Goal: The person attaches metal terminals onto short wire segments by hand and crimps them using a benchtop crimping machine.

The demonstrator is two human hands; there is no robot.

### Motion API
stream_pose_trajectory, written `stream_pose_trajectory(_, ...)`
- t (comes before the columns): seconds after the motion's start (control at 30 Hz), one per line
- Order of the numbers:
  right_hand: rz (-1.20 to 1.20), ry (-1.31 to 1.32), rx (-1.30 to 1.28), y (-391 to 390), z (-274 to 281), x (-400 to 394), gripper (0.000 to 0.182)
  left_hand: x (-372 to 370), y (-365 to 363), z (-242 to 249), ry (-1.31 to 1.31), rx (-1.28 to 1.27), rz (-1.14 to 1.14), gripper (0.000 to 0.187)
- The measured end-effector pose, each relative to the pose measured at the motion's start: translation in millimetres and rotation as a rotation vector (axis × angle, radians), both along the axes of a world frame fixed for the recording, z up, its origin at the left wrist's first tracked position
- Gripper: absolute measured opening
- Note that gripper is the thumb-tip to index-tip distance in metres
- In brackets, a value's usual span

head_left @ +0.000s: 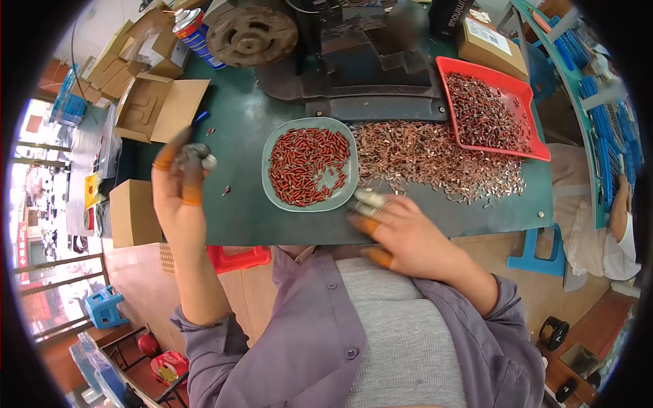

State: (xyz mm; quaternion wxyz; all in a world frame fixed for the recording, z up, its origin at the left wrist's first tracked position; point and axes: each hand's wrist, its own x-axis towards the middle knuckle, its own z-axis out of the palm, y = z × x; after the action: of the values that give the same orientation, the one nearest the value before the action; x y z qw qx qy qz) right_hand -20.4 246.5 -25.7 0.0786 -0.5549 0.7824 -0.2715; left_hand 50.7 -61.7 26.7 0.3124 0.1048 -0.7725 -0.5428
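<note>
My left hand (pixel 178 194) is raised at the left of the green table (pixel 238 217), fingers closed on a small grey metal part (pixel 196 155). Orange finger cots cover some fingertips. My right hand (pixel 401 234) rests near the table's front edge, its taped fingertips touching the rim of a grey-green dish (pixel 279 197) that holds several small red pieces (pixel 306 166). Whether the right hand holds anything I cannot tell. A wide heap of small copper-coloured metal pieces (pixel 435 160) lies just right of the dish.
A red tray (pixel 507 85) with more dark pieces sits at the right back. A black machine base (pixel 360 68) and rusty wheel (pixel 252 34) stand behind. Open cardboard boxes (pixel 160 105) and a spray can (pixel 194 34) are at left. Another person (pixel 615 231) sits at far right.
</note>
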Motion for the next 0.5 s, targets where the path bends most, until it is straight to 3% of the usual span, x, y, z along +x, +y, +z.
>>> stream_pose_trajectory(0.2,-0.148,-0.018,-0.084,22,5,-23,0.042,-3,43,-29,-0.086,0.056,-0.097,0.027)
stream_pose_trajectory(0.27,-0.143,0.052,-0.232,24,11,-17,0.033,-6,51,-32,-0.164,-0.274,-0.183,0.023)
stream_pose_trajectory(0.33,-0.121,0.012,-0.243,25,9,-10,0.028,-12,64,-28,-0.178,-0.273,-0.186,0.023)
stream_pose_trajectory(0.4,0.002,-0.195,-0.244,21,0,-4,0.029,-18,68,-27,-0.21,-0.597,-0.247,0.025)
stream_pose_trajectory(0.5,-0.074,-0.071,-0.262,12,-3,-4,0.027,-22,74,-27,-0.241,-0.632,-0.255,0.025)
